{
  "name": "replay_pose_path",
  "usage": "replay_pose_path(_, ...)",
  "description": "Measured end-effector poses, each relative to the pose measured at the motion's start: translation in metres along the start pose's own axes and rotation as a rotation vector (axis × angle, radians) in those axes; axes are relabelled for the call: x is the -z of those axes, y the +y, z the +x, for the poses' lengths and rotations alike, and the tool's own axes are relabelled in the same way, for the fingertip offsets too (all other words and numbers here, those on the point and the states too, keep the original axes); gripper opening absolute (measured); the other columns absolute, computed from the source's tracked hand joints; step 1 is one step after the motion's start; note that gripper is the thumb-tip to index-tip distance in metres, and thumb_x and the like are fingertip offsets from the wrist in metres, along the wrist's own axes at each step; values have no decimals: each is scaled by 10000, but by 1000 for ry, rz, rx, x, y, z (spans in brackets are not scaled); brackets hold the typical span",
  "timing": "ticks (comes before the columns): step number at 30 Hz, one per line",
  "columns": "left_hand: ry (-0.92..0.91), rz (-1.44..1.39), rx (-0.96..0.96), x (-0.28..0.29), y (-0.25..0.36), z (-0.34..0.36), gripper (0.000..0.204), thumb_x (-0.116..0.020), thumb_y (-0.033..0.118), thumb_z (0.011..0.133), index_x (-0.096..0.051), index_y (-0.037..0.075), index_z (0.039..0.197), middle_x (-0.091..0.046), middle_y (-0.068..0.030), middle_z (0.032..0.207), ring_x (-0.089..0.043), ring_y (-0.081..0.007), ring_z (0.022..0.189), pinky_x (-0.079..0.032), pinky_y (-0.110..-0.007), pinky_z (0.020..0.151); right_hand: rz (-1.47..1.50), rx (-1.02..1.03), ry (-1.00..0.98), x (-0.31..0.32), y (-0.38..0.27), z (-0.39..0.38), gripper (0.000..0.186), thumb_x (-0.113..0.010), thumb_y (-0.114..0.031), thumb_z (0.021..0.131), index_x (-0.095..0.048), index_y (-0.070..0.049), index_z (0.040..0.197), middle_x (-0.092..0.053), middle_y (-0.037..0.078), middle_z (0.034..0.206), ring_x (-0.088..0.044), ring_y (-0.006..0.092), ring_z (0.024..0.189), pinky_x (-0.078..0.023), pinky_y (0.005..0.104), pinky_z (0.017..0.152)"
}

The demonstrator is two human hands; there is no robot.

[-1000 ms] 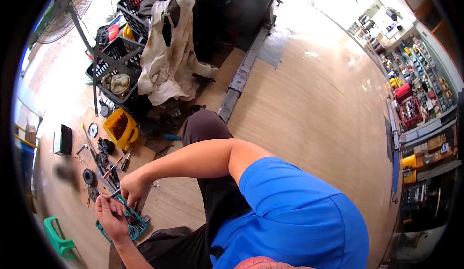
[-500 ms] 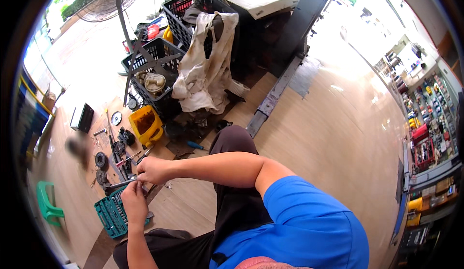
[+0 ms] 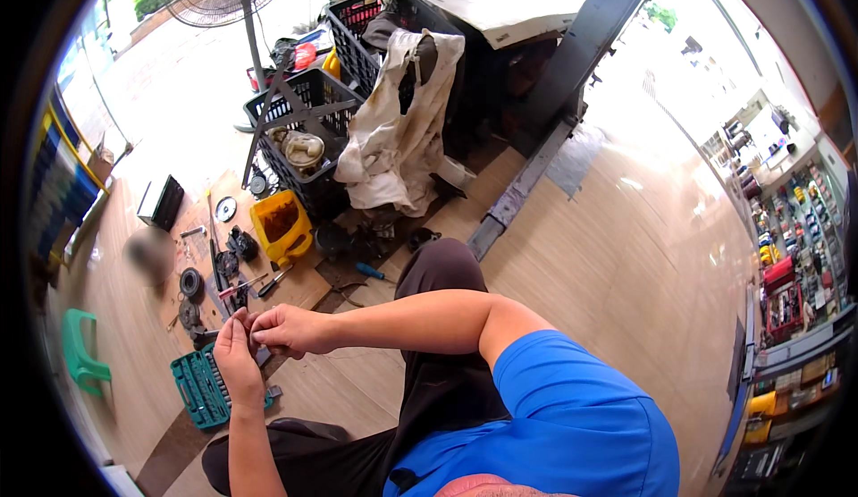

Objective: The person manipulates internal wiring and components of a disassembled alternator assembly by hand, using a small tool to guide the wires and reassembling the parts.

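Observation:
My left hand (image 3: 236, 357) is raised above the teal socket set case (image 3: 198, 388), its fingers pinched together. Against its fingertips, my right hand (image 3: 295, 329) is curled closed. Whatever the fingers hold is mostly hidden; a short dark piece shows below them, too small to name. A dark metal bar (image 3: 206, 336) shows just left of my left hand, and I cannot tell whether the hand touches it. Beyond the hands, a screwdriver with a dark handle (image 3: 273, 283) and a red-handled tool (image 3: 241, 286) lie on a cardboard sheet (image 3: 308, 291).
A yellow cut-open jug (image 3: 284, 233), a black ring (image 3: 190, 282) and a blue-handled screwdriver (image 3: 369, 270) lie ahead. Black crates (image 3: 308, 95) stand behind, with a stained cloth (image 3: 393, 148) draped over them. A green stool (image 3: 85, 354) is at the left. A lift post (image 3: 572, 59) rises beyond.
My hands have come closer together, and the left has turned more upright. The long metal bar that ran out leftward from between them no longer shows in the fingers. The view has shifted slightly.

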State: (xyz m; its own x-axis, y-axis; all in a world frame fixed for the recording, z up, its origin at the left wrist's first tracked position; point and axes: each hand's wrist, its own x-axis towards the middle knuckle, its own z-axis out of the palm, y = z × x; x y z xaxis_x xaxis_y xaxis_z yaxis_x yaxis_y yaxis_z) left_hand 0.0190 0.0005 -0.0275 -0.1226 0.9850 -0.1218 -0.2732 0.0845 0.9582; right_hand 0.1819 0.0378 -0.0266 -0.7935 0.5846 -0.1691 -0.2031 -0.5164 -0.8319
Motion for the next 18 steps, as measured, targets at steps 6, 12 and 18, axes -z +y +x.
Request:
replay_pose_path(6, -41, -151, 41, -6, 6, -3, 284, -478, 184, 1017, -569, -29, 1180, -659, -116, 1038, -648, -189, 936, -528, -292, 839, -57, 3, 6, 1, 1, 0, 148, -526, -189, 958, -568, -99, 849, -478, -22, 631, -415, 71, 497, -332, 226, 432)
replay_pose_path(12, 33, -183, 0, -2, 10, -4, 209, -484, 185, 1014, -583, 4, 1047, -671, -100, 886, -665, -207, 852, -534, -309, 798, -156, -39, 21, -4, 3, 0, 162, -546, -187, 951, -607, -94, 834, -526, -14, 628, -447, 64, 497, -355, 212, 440)
replay_pose_path(18, -79, -254, -47, 3, 25, -5, 201, -466, 187, 1017, -578, 28, 964, -583, -47, 721, -643, -203, 768, -526, -318, 744, -311, -100, -30, 6, 4, 6, 191, -569, -212, 938, -664, -81, 836, -585, -2, 625, -466, 59, 490, -359, 222, 441)
